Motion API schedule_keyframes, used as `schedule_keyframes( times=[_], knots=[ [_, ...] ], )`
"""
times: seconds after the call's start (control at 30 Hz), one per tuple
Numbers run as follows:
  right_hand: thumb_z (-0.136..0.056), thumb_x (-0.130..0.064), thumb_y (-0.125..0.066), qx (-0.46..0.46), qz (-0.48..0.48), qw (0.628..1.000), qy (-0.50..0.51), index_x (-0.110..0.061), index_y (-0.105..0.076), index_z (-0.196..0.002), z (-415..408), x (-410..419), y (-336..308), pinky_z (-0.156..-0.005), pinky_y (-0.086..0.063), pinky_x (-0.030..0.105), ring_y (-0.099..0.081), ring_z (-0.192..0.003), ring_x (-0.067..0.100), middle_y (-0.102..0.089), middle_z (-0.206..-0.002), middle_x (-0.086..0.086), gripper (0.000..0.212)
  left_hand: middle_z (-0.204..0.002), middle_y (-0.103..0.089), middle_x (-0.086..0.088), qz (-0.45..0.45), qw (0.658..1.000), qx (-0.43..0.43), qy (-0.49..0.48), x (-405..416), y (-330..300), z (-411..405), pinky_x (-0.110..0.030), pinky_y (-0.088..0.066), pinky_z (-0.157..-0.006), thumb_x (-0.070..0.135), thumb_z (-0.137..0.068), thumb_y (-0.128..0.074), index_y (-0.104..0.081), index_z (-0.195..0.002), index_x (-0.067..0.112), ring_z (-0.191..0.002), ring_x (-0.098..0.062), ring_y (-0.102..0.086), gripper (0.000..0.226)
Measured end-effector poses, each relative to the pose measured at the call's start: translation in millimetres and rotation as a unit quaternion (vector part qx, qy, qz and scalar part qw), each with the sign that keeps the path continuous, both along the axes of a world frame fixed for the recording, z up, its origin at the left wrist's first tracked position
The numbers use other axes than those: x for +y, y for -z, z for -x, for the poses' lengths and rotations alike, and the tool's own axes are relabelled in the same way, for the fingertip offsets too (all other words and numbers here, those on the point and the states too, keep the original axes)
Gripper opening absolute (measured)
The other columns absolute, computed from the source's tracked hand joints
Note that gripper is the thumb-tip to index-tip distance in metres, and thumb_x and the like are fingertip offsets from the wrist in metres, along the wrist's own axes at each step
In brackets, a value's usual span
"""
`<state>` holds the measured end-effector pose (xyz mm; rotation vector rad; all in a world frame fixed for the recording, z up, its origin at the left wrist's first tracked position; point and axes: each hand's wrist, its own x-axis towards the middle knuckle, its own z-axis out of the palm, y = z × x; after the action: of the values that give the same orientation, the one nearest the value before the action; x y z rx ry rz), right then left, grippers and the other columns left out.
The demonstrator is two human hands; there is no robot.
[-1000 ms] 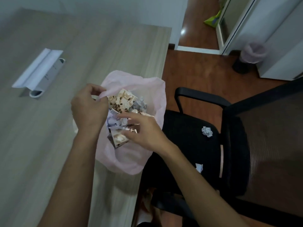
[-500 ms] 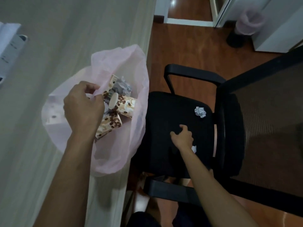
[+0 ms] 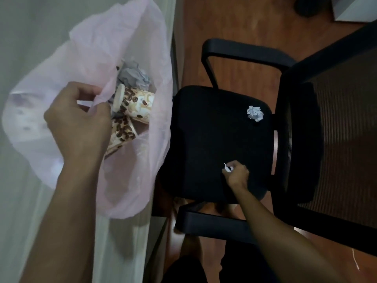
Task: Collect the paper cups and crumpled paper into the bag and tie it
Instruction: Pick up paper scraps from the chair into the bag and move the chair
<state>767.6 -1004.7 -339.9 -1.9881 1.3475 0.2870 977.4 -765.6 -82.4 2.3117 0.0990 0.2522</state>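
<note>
Left hand (image 3: 78, 123) grips the rim of the pink plastic bag (image 3: 142, 48), its fingers curled round a fold of the thin film and holding the mouth open. Right hand (image 3: 236, 174) reaches down to the seat of the black office chair (image 3: 214, 139), its fingers closed in a pinch on a small white paper scrap (image 3: 226, 168) that sticks out above the knuckles.

Taking the bag as the landmark: it lies on the pale wood-grain tabletop (image 3: 30, 27), sagging over the tabletop's edge toward the chair. The chair stands just beside the bag, on the reddish wooden floor (image 3: 234, 21), with its mesh backrest (image 3: 336, 129) on the side away from the bag and one black armrest (image 3: 240, 52) at each end of the seat.

Inside the bag, near its open mouth, lie paper cups (image 3: 136, 103) printed with brown coffee beans, tipped on their sides and touching each other; one shows its round base toward the left hand. A grey crumpled paper (image 3: 132, 75) rests against the cups, deeper in the bag. Further shapes show dimly through the film near the left hand, too blurred to name.

Outside the bag, a white crumpled paper ball (image 3: 255, 113) sits on the chair seat close to the backrest, well apart from the right hand.
</note>
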Motion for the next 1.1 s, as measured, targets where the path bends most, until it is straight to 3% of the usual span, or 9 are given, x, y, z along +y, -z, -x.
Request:
schedule_keyframes(
  times=[0.17, 0.33, 0.53, 0.63, 0.77, 0.87, 0.93, 1.0, 1.1],
  knots=[
    [-0.084, -0.011, -0.069, -0.126, -0.055, 0.988, 0.064, -0.019, -0.071, -0.098, -34.9, 19.1, -51.1, -0.078, -0.053, 0.028, -0.063, -0.097, 0.025, -0.065, -0.083, -0.004, 0.016, -0.089, -0.068, 0.013, 0.003, 1.0, -0.008, -0.002, 3.0, -26.3, 4.9, -0.031, -0.052, -0.077, 0.023, -0.079, -0.059, -0.069, -0.094, 0.024, -0.075, -0.017, -0.063, 0.018],
    [-0.086, -0.015, -0.072, -0.302, -0.07, 0.95, 0.037, -0.016, -0.076, -0.104, -81.9, 37.1, -151.2, -0.077, -0.044, 0.0, -0.065, -0.088, -0.001, -0.07, -0.092, -0.011, 0.018, -0.087, -0.066, 0.013, 0.016, 0.999, -0.026, -0.027, 19.3, -57.5, 1.2, -0.027, -0.048, -0.075, 0.019, -0.079, -0.06, -0.069, -0.093, 0.023, -0.075, -0.016, -0.06, 0.017],
    [-0.083, -0.006, -0.075, -0.467, -0.118, 0.876, 0.019, -0.008, -0.076, -0.103, -122.6, 74.6, -276.9, -0.061, -0.057, 0.018, -0.071, -0.082, -0.001, -0.075, -0.095, -0.002, 0.021, -0.087, -0.067, 0.012, 0.026, 0.998, -0.047, -0.039, 38.8, -94.2, -12.1, -0.022, -0.043, -0.069, 0.011, -0.075, -0.058, -0.069, -0.09, 0.026, -0.075, -0.012, -0.058, 0.024],
    [-0.083, -0.006, -0.075, -0.485, -0.144, 0.861, -0.056, -0.006, -0.075, -0.105, -142.8, 107.5, -305.6, -0.063, -0.057, 0.016, -0.07, -0.083, -0.003, -0.074, -0.1, 0.0, 0.022, -0.089, -0.068, 0.012, 0.03, 0.998, -0.046, -0.038, 44.2, -104.2, -18.8, -0.027, -0.049, -0.072, 0.012, -0.075, -0.059, -0.068, -0.088, 0.027, -0.077, -0.014, -0.061, 0.022],
    [-0.089, -0.022, -0.07, -0.42, -0.179, 0.862, -0.219, -0.015, -0.068, -0.123, -176.8, 152.9, -319.7, -0.086, -0.044, 0.002, -0.057, -0.106, -0.006, -0.067, -0.125, -0.001, 0.035, -0.088, -0.068, 0.01, 0.022, 0.998, -0.055, -0.034, 48.2, -114.0, -24.9, -0.031, -0.052, -0.077, 0.013, -0.078, -0.059, -0.07, -0.09, 0.025, -0.082, -0.017, -0.064, 0.02],
    [-0.095, -0.037, -0.058, -0.363, -0.204, 0.848, -0.327, -0.023, -0.056, -0.137, -195.0, 171.0, -324.9, -0.102, -0.039, 0.016, -0.051, -0.127, 0.007, -0.055, -0.141, -0.004, 0.043, -0.088, -0.067, 0.011, 0.018, 0.998, -0.052, -0.028, 49.2, -117.2, -26.9, -0.028, -0.05, -0.077, 0.013, -0.079, -0.059, -0.068, -0.089, 0.025, -0.083, -0.015, -0.063, 0.018],
    [-0.099, -0.031, -0.053, -0.361, -0.207, 0.848, -0.328, -0.023, -0.054, -0.138, -197.4, 167.4, -326.8, -0.103, -0.04, 0.018, -0.051, -0.129, 0.01, -0.053, -0.143, -0.004, 0.04, -0.087, -0.066, 0.012, 0.019, 0.998, -0.045, -0.029, 47.8, -117.4, -27.6, -0.026, -0.049, -0.076, 0.014, -0.08, -0.06, -0.068, -0.088, 0.026, -0.081, -0.014, -0.062, 0.016],
    [-0.098, -0.019, -0.054, -0.379, -0.222, 0.855, -0.274, -0.023, -0.059, -0.134, -193.9, 153.3, -323.2, -0.095, -0.041, 0.007, -0.054, -0.123, 0.004, -0.058, -0.138, -0.005, 0.037, -0.085, -0.066, 0.012, 0.024, 0.999, -0.037, -0.03, 44.5, -115.7, -28.3, -0.026, -0.049, -0.075, 0.014, -0.08, -0.062, -0.069, -0.088, 0.026, -0.079, -0.013, -0.062, 0.016],
    [-0.094, -0.014, -0.058, -0.415, -0.219, 0.868, -0.162, -0.022, -0.07, -0.117, -186.7, 124.8, -316.8, -0.085, -0.058, 0.028, -0.07, -0.097, 0.01, -0.072, -0.113, -0.001, 0.027, -0.086, -0.067, 0.011, 0.023, 0.999, -0.033, -0.018, 34.2, -109.6, -27.7, -0.027, -0.05, -0.077, 0.013, -0.078, -0.063, -0.07, -0.088, 0.023, -0.08, -0.013, -0.063, 0.016]
  ],
)
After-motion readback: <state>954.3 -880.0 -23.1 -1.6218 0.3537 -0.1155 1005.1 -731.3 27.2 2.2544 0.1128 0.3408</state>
